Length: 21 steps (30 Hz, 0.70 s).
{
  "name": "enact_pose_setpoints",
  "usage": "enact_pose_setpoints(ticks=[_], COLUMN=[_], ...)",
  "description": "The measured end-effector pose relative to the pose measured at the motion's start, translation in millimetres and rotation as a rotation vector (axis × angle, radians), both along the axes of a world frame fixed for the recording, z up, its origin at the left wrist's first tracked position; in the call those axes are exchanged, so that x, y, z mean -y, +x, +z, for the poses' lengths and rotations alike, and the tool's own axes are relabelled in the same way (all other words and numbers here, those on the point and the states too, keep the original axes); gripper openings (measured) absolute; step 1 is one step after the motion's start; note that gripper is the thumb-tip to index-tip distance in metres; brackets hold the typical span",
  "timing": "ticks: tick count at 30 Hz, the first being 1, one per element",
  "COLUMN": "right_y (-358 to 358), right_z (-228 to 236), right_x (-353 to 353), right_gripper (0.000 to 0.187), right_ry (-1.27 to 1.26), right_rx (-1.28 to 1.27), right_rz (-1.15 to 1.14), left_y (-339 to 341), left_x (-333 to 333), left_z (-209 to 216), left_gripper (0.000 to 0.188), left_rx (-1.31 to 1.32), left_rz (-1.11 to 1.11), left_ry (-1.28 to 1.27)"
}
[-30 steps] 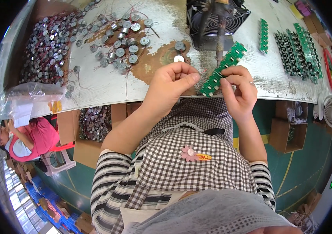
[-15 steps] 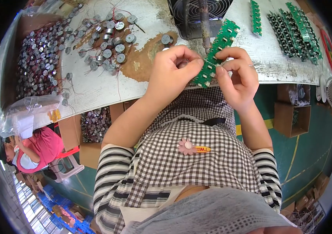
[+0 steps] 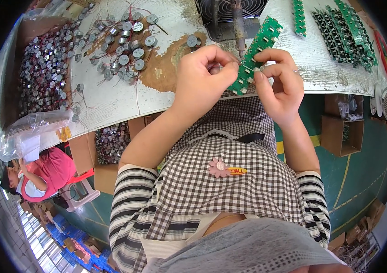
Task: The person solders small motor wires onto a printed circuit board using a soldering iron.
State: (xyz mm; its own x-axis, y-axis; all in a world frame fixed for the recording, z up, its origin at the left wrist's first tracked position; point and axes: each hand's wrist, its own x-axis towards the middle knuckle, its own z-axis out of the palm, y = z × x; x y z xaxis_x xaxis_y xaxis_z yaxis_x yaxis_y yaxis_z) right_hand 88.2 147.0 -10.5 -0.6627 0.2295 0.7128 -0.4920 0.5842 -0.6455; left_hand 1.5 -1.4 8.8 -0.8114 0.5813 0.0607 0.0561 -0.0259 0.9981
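A long green circuit board strip with small pale connectors lies slanted at the bench's near edge, under the tip of an upright soldering iron. My left hand is closed in a pinch beside the strip, at one end of a thin pale wire that crosses the board. Something small and rounded sits in its curled fingers, mostly hidden. My right hand is closed at the strip's right edge, index finger and thumb against the board near the wire's other end.
Loose small round metal motors with red wires lie left on the worn bench; a box beyond holds many more. A fan stands behind the iron. More board strips are stacked right. A person in pink sits at lower left.
The board strip and both hands have shifted slightly, the strip's lower end now a little higher in view. The pinching fingers keep nearly the same pose.
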Motion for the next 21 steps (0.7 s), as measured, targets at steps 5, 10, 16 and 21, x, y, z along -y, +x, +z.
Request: enact_pose_setpoints(ticks=[5, 10, 16, 21], right_y=[5.1, 4.3, 2.0, -3.9], right_z=[-1.3, -4.8, -4.5, -1.4], right_x=[3.2, 4.1, 1.9, -0.9], right_gripper=[0.012, 0.011, 0.011, 0.011], right_ry=[-0.035, -0.094, -0.105, -0.077], right_rx=[0.022, 0.029, 0.044, 0.023], right_rz=[-0.009, 0.000, -0.006, -0.003], left_y=[2.7, 3.2, -0.5, -8.1], left_x=[2.2, 0.6, 0.7, -1.1], left_z=[-1.7, -4.7, -4.7, -5.3], left_gripper=[0.007, 0.008, 0.008, 0.007], left_rx=[0.022, 0.061, -0.041, -0.085], left_rz=[-0.023, -0.005, -0.032, -0.053], left_ry=[0.009, 0.061, 0.027, 0.026])
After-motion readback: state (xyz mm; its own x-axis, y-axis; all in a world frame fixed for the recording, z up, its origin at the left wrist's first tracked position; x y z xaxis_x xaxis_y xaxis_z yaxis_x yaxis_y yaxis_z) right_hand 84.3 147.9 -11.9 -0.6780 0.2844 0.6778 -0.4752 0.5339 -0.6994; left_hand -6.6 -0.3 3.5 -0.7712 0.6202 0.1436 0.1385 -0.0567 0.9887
